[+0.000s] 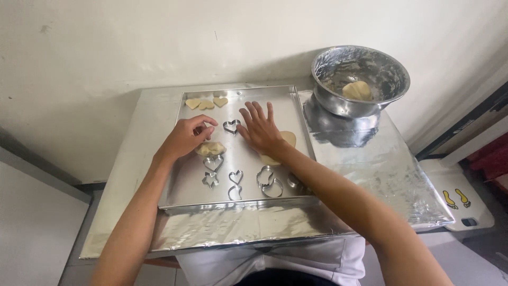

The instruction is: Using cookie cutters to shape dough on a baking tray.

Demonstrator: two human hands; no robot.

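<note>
Dough hearts [206, 103], three done, lie at the tray's [275, 92] far-left corner; left hand [186, 139] pinches dough lump [210, 149], right hand [260, 128] open flat beside heart cutter [231, 126]; more remains.

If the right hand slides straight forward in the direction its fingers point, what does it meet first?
The right hand points toward the tray's far rim. That line looks free of dough; the heart-shaped cutter lies just left of it. So probably the rim first, though depth is hard to judge.

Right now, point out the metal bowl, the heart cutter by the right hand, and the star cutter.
metal bowl [389, 74], head view, inner right wall.
heart cutter [231, 126], head view, its middle.
star cutter [210, 180], head view, its middle.
</note>
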